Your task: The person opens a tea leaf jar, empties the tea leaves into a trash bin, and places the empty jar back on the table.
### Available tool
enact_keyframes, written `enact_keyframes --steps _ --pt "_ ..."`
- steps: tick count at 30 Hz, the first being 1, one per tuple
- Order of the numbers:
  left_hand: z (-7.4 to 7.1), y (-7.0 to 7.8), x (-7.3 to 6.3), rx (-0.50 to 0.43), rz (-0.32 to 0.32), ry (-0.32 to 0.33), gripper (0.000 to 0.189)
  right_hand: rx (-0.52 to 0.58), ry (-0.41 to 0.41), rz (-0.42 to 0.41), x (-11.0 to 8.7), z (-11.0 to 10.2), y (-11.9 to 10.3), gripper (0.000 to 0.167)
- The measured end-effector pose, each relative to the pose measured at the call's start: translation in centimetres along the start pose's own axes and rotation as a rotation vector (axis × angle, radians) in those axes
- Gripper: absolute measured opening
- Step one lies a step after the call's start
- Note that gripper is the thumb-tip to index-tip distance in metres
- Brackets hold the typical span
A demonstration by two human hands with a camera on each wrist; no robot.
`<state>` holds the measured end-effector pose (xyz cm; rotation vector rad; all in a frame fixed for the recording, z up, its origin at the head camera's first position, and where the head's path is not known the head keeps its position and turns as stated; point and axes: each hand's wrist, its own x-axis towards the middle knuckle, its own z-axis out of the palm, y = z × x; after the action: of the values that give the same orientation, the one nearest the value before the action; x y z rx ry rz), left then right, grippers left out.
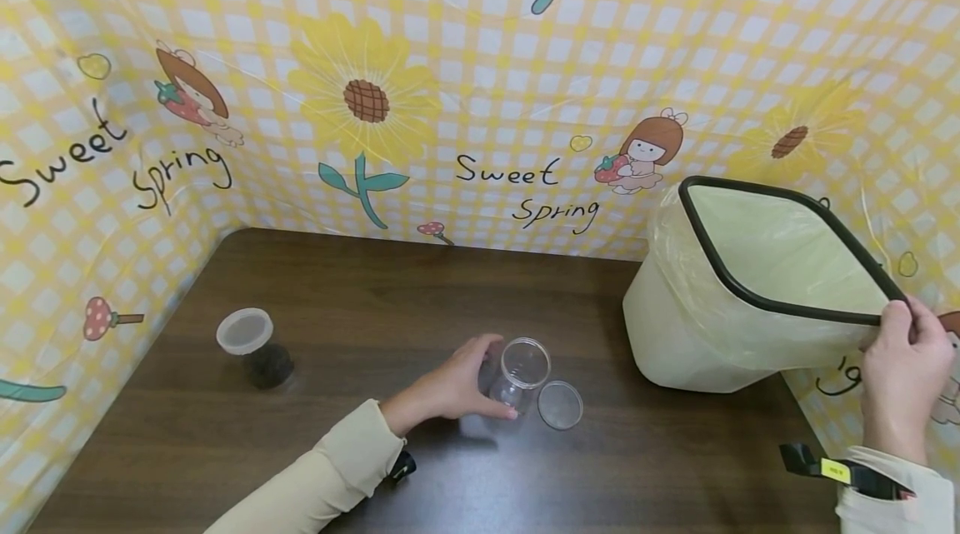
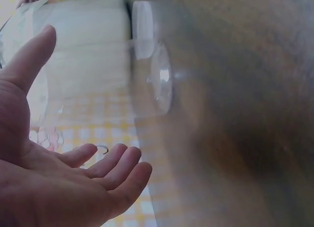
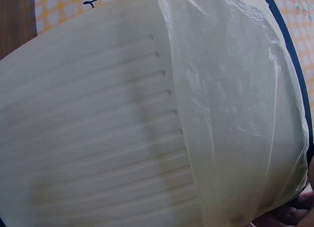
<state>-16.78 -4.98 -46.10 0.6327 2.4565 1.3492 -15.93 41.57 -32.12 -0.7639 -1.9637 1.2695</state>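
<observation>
Around a clear, uncapped plastic jar (image 1: 525, 363) is my left hand (image 1: 461, 380), its thumb and fingers spread to either side. In the left wrist view the palm (image 2: 64, 187) faces the jar with the fingers loosely extended, not wrapped round it. A round clear lid (image 1: 560, 405) lies flat on the table just right of the jar. My right hand (image 1: 903, 367) grips the near right corner of a cream trash can (image 1: 675, 334) by its black rim. A pale plastic bag lines the can and folds over its outside. The right wrist view shows the can's ribbed side (image 3: 98, 133).
A jar of dark contents (image 1: 268, 366) with a whitish lid (image 1: 244, 331) stands on the left part of the dark wooden table (image 1: 375, 292). Yellow checked sheeting (image 1: 487, 101) with printed flowers rises behind the table and along both sides.
</observation>
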Motion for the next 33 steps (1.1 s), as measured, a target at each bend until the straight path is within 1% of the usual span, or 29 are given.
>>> enact_keyframes --steps 4,8,9,11,15,18,23,30,33 --pt "-1.0 -0.1 -0.3 -0.021 -0.012 -0.014 0.097 -0.008 -0.002 -0.008 0.0 0.0 0.0 0.027" --pt "-2.2 -0.2 -0.6 -0.038 -0.034 -0.004 0.085 -0.023 -0.014 -0.014 -0.1 0.0 -0.1 0.039" --pt "-2.5 -0.2 -0.7 -0.041 -0.037 -0.005 0.08 -0.022 -0.015 -0.016 -0.1 0.0 -0.2 0.039" --pt "-3.2 -0.2 -0.9 -0.055 -0.035 -0.005 0.07 -0.017 -0.015 -0.018 -0.1 0.1 -0.3 0.037" --pt "-4.2 -0.2 -1.2 -0.083 0.001 -0.003 0.044 0.001 -0.004 -0.019 0.0 0.1 -0.4 0.023" --pt "-4.8 -0.1 -1.5 -0.089 0.03 0.007 0.03 0.003 -0.004 -0.02 0.0 0.1 -0.3 0.023" --pt "-5.9 0.0 -2.1 -0.079 0.045 0.015 0.025 -0.02 -0.006 -0.029 0.0 0.1 -0.1 0.027" --pt "-7.7 0.3 -3.1 -0.052 0.052 0.046 0.028 -0.038 -0.003 -0.011 0.0 0.0 0.0 0.04" --pt "-8.3 0.4 -3.5 -0.04 0.061 0.056 0.029 -0.035 -0.003 -0.008 0.0 0.0 0.0 0.042"
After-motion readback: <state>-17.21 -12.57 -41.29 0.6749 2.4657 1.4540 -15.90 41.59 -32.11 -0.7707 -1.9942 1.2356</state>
